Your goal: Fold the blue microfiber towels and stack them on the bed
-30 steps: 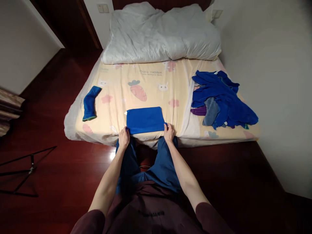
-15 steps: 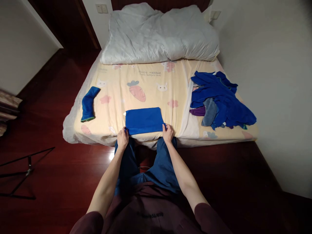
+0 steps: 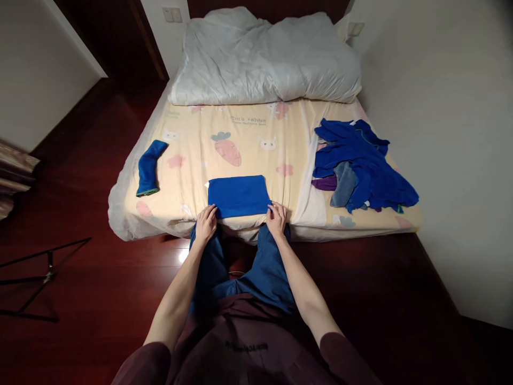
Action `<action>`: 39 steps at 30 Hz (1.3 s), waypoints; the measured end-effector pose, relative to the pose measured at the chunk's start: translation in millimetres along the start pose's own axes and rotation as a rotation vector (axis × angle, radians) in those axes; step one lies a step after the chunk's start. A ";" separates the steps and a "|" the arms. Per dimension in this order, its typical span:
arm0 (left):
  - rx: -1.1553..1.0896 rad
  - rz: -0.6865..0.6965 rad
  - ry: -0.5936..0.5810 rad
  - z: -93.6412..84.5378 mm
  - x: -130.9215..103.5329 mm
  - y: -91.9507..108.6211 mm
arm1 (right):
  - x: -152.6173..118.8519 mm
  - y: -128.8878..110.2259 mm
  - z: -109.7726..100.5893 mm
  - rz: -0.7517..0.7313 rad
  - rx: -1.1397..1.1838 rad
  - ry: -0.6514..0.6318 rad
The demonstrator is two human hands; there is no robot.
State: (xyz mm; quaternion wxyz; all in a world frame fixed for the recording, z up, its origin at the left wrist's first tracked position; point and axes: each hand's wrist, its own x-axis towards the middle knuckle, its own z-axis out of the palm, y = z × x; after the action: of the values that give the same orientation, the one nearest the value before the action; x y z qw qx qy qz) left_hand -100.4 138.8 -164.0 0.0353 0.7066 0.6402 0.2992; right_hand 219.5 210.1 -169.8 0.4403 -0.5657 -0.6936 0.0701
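A blue cloth (image 3: 239, 196), folded into a flat rectangle, lies at the bed's front edge. A small white tag sticks out at its far left corner. At its near left corner my left hand (image 3: 206, 223) is closed, fingertips over the fabric and the thumb mostly hidden. My right hand (image 3: 276, 219) pinches the near right corner between thumb and fingers. Off to the left rests a rolled blue cloth bundle (image 3: 151, 168) with green edging at its near end. A loose heap of blue clothing (image 3: 360, 160) lies on the right, with grey and purple pieces under it.
The bed (image 3: 184, 176) has a yellow sheet printed with carrots and rabbits. A bunched pale grey quilt (image 3: 268, 59) lies across its head end. Black stand legs (image 3: 48, 278) rest on the dark red floor at left. A wall (image 3: 441, 133) borders the right side.
My left hand has shifted slightly inward and onto the cloth's near left corner. The right hand keeps its place at the other corner. The camera view has shifted a little.
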 end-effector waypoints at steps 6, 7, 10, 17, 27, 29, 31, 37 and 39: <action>0.017 -0.023 -0.048 -5.1 -0.2 7.6 | -0.3 -8.2 -5.6 -0.098 -0.064 -0.171; 0.019 -0.036 -0.056 -5.6 -0.1 8.4 | 0.3 -8.5 -4.7 -0.081 -0.074 -0.193; 0.006 -0.081 -0.084 -5.8 1.0 9.3 | 2.1 -6.9 -1.2 -0.005 -0.077 -0.222; 0.014 -0.122 -0.126 -3.6 6.5 4.1 | 4.4 -1.2 3.0 0.061 -0.072 -0.227; 0.024 -0.131 -0.127 -6.3 6.6 3.3 | 0.1 8.5 12.4 0.042 -0.062 -0.200; 0.023 -0.130 -0.123 -6.7 5.7 3.8 | -0.6 9.4 12.2 0.044 -0.055 -0.202; 0.023 -0.132 -0.125 -7.4 4.5 4.5 | -1.0 9.7 11.3 0.045 -0.050 -0.204; 0.012 -0.135 -0.128 -11.9 -0.2 7.3 | -3.2 9.6 7.8 0.027 -0.026 -0.208; 0.008 -0.140 -0.128 -12.9 -2.5 7.8 | -4.4 9.6 6.4 0.019 -0.017 -0.209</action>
State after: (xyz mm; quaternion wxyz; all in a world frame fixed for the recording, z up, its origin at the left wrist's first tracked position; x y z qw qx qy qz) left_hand -99.5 130.8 -151.0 0.0941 0.6778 0.6858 0.2478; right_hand 221.9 212.3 -181.7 0.3598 -0.5657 -0.7310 0.1270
